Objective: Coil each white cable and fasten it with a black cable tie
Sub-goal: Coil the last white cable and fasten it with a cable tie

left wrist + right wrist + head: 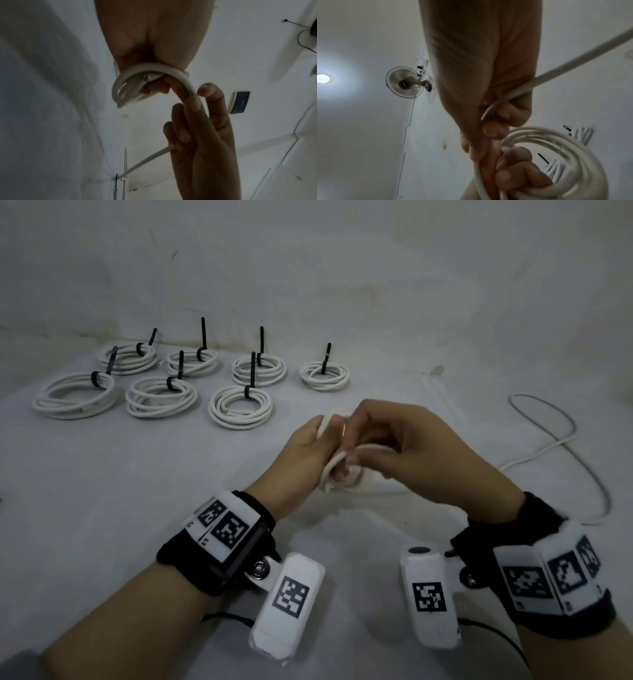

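A small coil of white cable (329, 470) hangs above the middle of the table between both hands. My left hand (318, 445) grips the coil, its fingers curled through the loops (559, 152). My right hand (356, 455) pinches the strand (187, 84) leading onto the coil, and the cable runs through its curled fingers (489, 129). The uncoiled tail (561, 441) trails off to the right across the table. No black tie shows in either hand.
Several finished white coils (239, 407), each with a black tie (252, 371) sticking up, lie in two rows at the back left on the white cloth (137, 508). The loose tail loops over the right side of the table.
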A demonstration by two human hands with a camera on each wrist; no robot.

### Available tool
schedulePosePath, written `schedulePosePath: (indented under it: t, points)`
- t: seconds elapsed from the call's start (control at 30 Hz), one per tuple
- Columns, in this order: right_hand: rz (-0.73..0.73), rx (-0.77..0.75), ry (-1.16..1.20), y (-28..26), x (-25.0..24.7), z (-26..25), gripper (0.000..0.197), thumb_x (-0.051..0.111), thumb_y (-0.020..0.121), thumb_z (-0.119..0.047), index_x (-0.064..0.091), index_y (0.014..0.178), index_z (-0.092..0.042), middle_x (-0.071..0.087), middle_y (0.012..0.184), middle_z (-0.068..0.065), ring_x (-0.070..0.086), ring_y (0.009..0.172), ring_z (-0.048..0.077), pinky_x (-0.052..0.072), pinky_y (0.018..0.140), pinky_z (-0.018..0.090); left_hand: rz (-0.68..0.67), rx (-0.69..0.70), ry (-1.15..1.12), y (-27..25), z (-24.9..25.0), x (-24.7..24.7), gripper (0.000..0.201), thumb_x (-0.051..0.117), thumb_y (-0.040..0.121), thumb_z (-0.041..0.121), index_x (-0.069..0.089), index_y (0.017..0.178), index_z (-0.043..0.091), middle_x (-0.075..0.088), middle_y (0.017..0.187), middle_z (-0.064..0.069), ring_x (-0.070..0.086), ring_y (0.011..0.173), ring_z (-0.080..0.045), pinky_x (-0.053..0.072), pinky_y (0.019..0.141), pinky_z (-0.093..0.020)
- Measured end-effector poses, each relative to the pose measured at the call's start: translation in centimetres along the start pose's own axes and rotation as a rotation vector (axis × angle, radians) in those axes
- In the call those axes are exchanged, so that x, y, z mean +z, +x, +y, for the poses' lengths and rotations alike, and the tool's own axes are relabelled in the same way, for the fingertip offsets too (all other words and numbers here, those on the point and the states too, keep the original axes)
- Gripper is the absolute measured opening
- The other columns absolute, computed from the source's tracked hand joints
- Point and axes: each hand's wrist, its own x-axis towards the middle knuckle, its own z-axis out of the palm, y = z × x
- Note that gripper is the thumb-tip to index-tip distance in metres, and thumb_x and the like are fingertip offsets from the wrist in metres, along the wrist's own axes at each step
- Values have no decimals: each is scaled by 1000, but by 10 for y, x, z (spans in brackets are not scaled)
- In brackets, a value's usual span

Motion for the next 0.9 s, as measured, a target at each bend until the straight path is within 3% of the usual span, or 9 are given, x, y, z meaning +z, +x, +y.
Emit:
schedulePosePath:
  t: [0.07,0.2,0.3,0.43,0.53,0.63,0.73,0.83,0.9]
  points:
    - [165,-30,-48,2,-2,6,11,73,79,-3,65,78,-11,66,70,-9,56,59,1,40,59,12,-92,-66,-97,-1,2,4,35,29,101,32,50,78,16,42,51,5,38,39,-5,37,47,-18]
    - [394,-47,-79,6,1,19,9,75,79,-11,67,76,-13,65,72,-6,52,59,0,37,58,12,-197,-198,-297,-2,9,4,33,36,88,44,43,77,13,34,45,6,31,32,-4,39,46,-18]
    - [526,-69,-149,8,4,26,9,76,79,-15,68,78,-11,62,71,-11,51,61,0,35,58,10,-233,-264,-459,-2,13,0,36,37,85,46,41,71,13,29,42,5,26,28,-3,34,40,-17]
    - [662,-96,-210,9,2,36,7,72,83,-20,71,82,-13,65,74,-8,57,65,2,43,60,14,-229,-266,-445,-3,16,3,35,41,83,48,37,70,16,24,40,9,21,28,-1,30,37,-15]
    - [581,-72,-218,9,4,42,15,64,89,-25,74,96,-17,67,82,-6,63,71,10,51,64,28,-161,-225,-419,-4,17,6,36,43,80,49,36,70,15,23,40,8,20,28,-1,31,37,-15]
    - [363,-45,-166,8,7,43,26,63,90,-25,67,114,-18,65,94,-10,63,82,3,45,66,12,-106,-197,-396,-4,17,5,37,45,78,50,36,71,15,23,40,8,20,29,-2,33,38,-15]
    - [203,-27,-227,7,7,45,46,68,84,-8,56,128,-18,61,102,-8,56,88,-8,41,69,5,-75,-187,-348,-4,17,4,35,48,78,46,39,69,14,23,43,7,23,32,-2,36,41,-16]
    - [158,-14,-291,7,7,46,53,57,80,7,56,128,-15,61,96,-4,60,78,-2,44,69,7,-53,-164,-163,-4,16,2,27,53,89,29,54,70,9,32,51,2,37,39,-6,49,49,-21]
    - [136,17,-286,6,7,44,55,52,79,12,57,128,-12,61,93,-4,64,73,6,46,66,8,-25,-134,17,-3,15,-2,21,56,90,21,60,90,0,44,59,-2,49,46,-8,56,56,-28]
